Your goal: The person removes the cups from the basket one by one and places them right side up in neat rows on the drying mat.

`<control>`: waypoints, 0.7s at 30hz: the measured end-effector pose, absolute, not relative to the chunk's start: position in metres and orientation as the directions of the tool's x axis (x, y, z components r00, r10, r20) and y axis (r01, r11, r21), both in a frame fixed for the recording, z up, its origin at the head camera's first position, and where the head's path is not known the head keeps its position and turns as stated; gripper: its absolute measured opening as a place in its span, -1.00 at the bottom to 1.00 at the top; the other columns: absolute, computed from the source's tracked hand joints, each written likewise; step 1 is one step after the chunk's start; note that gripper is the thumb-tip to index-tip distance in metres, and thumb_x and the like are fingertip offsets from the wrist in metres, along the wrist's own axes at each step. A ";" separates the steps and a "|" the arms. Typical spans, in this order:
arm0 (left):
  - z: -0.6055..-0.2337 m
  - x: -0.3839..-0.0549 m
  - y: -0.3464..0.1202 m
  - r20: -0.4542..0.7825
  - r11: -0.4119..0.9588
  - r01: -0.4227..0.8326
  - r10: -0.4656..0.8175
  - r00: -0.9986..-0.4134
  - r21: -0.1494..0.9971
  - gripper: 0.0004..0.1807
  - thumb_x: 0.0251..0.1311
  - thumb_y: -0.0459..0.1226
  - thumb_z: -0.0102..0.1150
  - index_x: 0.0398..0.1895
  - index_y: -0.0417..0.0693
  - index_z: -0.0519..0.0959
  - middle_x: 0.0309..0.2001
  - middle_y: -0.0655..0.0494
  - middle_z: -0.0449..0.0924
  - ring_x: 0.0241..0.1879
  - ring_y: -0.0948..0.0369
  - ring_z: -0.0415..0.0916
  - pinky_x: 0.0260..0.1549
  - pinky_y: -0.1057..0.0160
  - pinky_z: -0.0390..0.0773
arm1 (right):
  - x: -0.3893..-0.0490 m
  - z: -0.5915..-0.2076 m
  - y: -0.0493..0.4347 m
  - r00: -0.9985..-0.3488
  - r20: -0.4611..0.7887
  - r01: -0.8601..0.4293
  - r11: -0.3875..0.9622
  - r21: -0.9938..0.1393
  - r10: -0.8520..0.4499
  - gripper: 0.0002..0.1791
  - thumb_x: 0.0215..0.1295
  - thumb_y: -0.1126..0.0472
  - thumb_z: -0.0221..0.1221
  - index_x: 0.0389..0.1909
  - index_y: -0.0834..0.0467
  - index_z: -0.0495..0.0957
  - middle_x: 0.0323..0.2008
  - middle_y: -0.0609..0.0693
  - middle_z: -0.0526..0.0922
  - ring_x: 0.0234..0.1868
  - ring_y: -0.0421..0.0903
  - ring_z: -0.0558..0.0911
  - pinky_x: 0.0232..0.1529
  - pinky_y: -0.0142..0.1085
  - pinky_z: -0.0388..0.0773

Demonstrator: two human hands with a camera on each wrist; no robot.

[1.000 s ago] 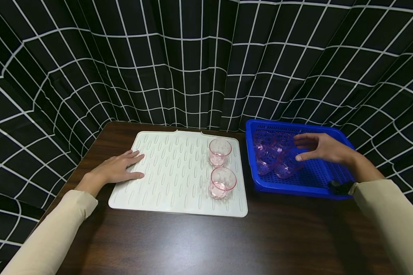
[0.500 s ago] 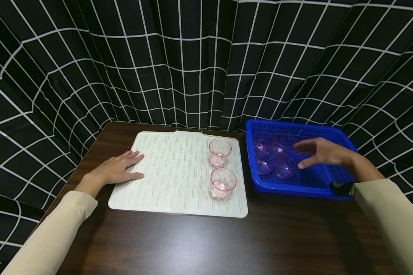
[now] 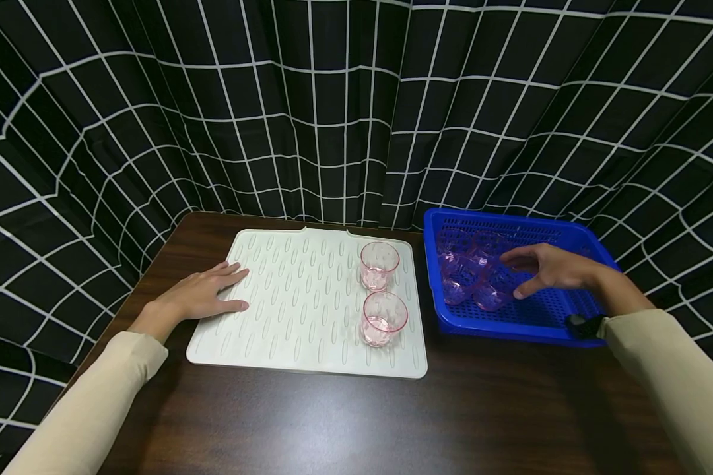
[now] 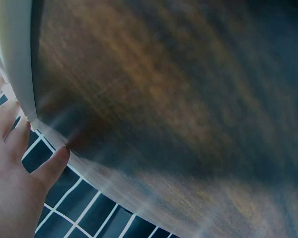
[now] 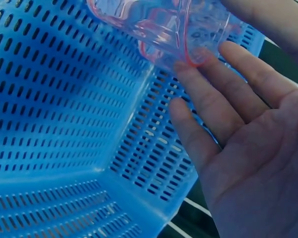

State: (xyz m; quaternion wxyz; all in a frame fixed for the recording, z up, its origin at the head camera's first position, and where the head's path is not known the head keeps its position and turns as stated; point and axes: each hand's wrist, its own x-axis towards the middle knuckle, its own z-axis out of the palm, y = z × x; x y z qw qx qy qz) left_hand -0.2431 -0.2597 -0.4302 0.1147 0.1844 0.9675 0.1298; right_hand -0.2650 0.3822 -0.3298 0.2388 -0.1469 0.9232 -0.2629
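My right hand (image 3: 549, 267) reaches into the blue basket (image 3: 517, 333), with thumb and fingers spread apart in a C shape. Next to it are several clear pink-tinted glasses (image 3: 490, 297), clustered at the basket's left end. In the right wrist view, the fingertips are right at the pink rim of a glass (image 5: 149, 25), not curled round it. My left hand (image 3: 204, 290) rests flat with fingers spread on the left edge of the white ridged drying mat (image 3: 309, 310). Two pink-rimmed glasses stand upright along the mat's right side, a rear glass (image 3: 375, 277) and a front glass (image 3: 379, 331).
The dark wooden table (image 3: 309, 422) carries the mat at left and the basket at right, with a narrow gap between them. A black curtain with white grid lines (image 3: 333, 119) hangs close behind and to the sides. A black wrist strap (image 3: 585, 325) overlaps the basket's front rim.
My right hand has moved slightly lower into the basket, its thumb dropping closer to the front glass there. The left hand and the two glasses on the mat have stayed put.
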 end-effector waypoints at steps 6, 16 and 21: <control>-0.431 -0.243 -0.260 -0.172 0.897 0.333 0.392 -0.904 0.292 -0.01 0.20 0.36 0.07 0.53 -0.06 0.20 0.53 -0.20 0.05 0.52 -0.22 -0.12 0.29 -0.45 0.00 | -0.267 -0.330 0.380 -0.824 -0.386 -0.159 0.823 -0.546 -0.415 -0.08 0.09 0.23 0.46 0.37 0.47 0.20 0.36 0.53 0.23 0.34 0.52 0.25 0.19 0.29 0.37; -0.431 -0.242 -0.260 -0.155 0.892 0.349 0.403 -0.902 0.288 -0.03 0.22 0.33 0.09 0.52 -0.09 0.21 0.52 -0.21 0.07 0.51 -0.23 -0.10 0.30 -0.43 0.04 | -0.266 -0.329 0.377 -0.806 -0.405 -0.148 0.810 -0.567 -0.431 -0.03 0.08 0.23 0.47 0.40 0.48 0.15 0.37 0.55 0.19 0.35 0.52 0.23 0.18 0.24 0.43; -0.431 -0.243 -0.260 -0.159 0.895 0.344 0.398 -0.904 0.284 -0.02 0.22 0.33 0.09 0.52 -0.09 0.21 0.52 -0.21 0.07 0.51 -0.23 -0.10 0.29 -0.45 0.02 | -0.266 -0.329 0.376 -0.811 -0.400 -0.150 0.813 -0.563 -0.426 -0.04 0.07 0.21 0.48 0.38 0.49 0.17 0.35 0.55 0.23 0.33 0.52 0.27 0.16 0.22 0.45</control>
